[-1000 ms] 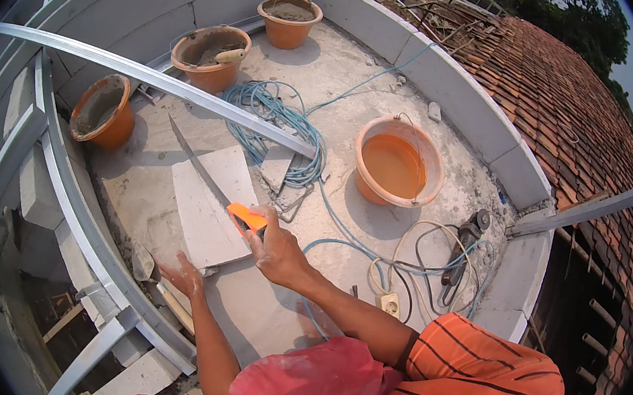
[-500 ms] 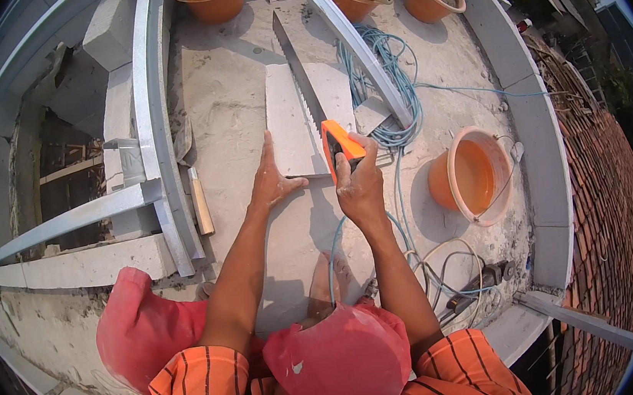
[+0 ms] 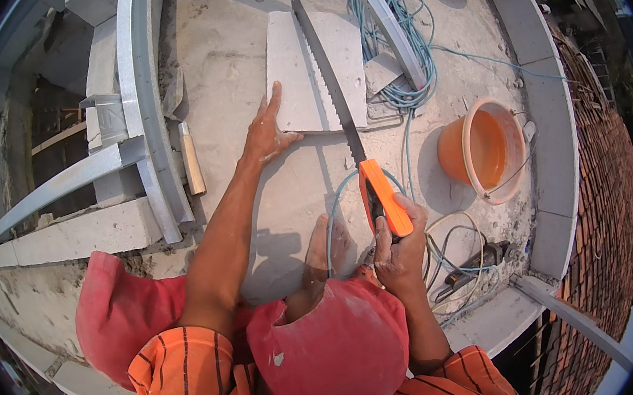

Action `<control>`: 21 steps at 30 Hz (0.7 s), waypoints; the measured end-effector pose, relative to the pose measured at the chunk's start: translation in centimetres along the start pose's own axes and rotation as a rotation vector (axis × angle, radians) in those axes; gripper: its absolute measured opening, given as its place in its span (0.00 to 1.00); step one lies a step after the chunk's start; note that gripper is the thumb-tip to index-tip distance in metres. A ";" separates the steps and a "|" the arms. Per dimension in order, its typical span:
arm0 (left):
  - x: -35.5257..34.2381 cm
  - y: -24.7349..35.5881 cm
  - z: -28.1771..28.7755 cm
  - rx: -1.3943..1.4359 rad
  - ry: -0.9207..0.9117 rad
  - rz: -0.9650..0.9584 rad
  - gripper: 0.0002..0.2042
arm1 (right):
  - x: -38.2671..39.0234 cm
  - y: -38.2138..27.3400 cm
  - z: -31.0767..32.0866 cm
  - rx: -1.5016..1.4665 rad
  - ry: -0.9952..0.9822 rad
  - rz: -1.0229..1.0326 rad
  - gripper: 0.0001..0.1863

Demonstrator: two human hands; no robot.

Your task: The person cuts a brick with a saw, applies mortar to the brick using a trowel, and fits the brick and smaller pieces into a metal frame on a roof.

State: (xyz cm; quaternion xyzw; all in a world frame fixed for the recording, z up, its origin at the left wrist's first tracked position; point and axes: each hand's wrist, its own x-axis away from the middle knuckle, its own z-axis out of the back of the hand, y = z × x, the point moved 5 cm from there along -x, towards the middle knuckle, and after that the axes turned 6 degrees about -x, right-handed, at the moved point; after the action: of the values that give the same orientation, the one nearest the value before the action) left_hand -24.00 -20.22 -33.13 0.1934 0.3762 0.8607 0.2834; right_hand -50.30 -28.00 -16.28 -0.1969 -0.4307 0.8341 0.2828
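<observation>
Two bare hands show in the head view, with the block point(image 3: 289, 69) lying flat on the floor point(image 3: 218, 69) between the person and the far side. The left hand point(image 3: 269, 131) is spread at the block's near-left corner, fingers along its side and thumb by its near edge, bracing rather than gripping. The right hand point(image 3: 399, 252), nearer the person than the block, has its fingers wrapped around the handle of the saw point(image 3: 329, 80). The blade slants over the block, its tip just past the far edge; whether the teeth touch the surface, I cannot tell.

The teeth face left, so a blade that skids sideways could reach the left thumb. One hand at a corner may also hold too little: uneven pressure could make the block twist or slide. Blue cord point(image 3: 406, 100) coils right of the block, and a stretch of it curves in front of the near edge, where it could snag the right hand. The bucket point(image 3: 451, 154), to the block's near right, seems far enough off to escape a knock.
</observation>
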 end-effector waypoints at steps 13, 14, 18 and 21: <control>-1.2 2.2 0.6 -0.322 -0.006 0.043 0.64 | 5.2 3.8 -0.7 0.064 0.049 -0.023 0.24; -1.6 2.7 0.7 -0.372 0.023 0.016 0.64 | 6.6 4.4 -0.3 0.099 0.075 0.021 0.24; -3.0 0.2 -1.6 -0.464 -0.039 0.036 0.64 | 0.3 4.5 -3.5 -0.111 0.066 -0.037 0.22; -3.5 1.2 -1.2 -0.427 -0.048 0.037 0.63 | -10.1 2.4 -7.0 -0.108 0.039 -0.030 0.20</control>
State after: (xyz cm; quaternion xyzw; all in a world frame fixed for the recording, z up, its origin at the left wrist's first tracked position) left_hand -22.41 -23.78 -33.39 0.1561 0.1748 0.9211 0.3109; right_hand -39.31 -31.41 -21.27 -0.2218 -0.4723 0.8013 0.2927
